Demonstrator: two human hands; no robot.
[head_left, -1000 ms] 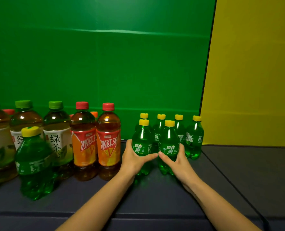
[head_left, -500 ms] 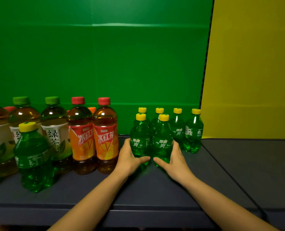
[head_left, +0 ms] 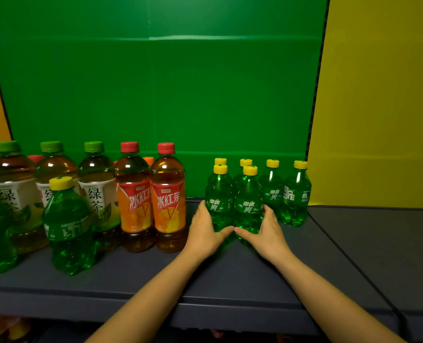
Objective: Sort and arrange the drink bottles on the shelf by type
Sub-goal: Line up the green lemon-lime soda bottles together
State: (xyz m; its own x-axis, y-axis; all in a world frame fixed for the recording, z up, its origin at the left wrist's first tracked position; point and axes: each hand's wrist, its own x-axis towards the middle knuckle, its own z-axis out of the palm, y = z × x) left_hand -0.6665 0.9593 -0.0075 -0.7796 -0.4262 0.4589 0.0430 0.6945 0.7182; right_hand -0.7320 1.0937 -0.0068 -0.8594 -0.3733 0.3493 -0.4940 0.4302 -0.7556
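The two front green bottles (head_left: 247,206) stand on the shelf (head_left: 230,273), just right of the orange tea bottle (head_left: 168,199). The left hand (head_left: 204,231) and right hand (head_left: 267,231) curl their fingers (head_left: 200,214) round them, low down. They look full, heavy and slippy, so the fat middle seems best to hold.

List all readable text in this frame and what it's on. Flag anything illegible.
"绿茶": white labels of the green-capped tea bottles.
"冰红茶": orange labels of the red-capped tea bottles, last character partly turned away.
"雪碧" above "爽": small green soda bottles.
Unreadable: the barcode and fine print on the rightmost soda bottle, and the blurred label on the front-left green bottle.
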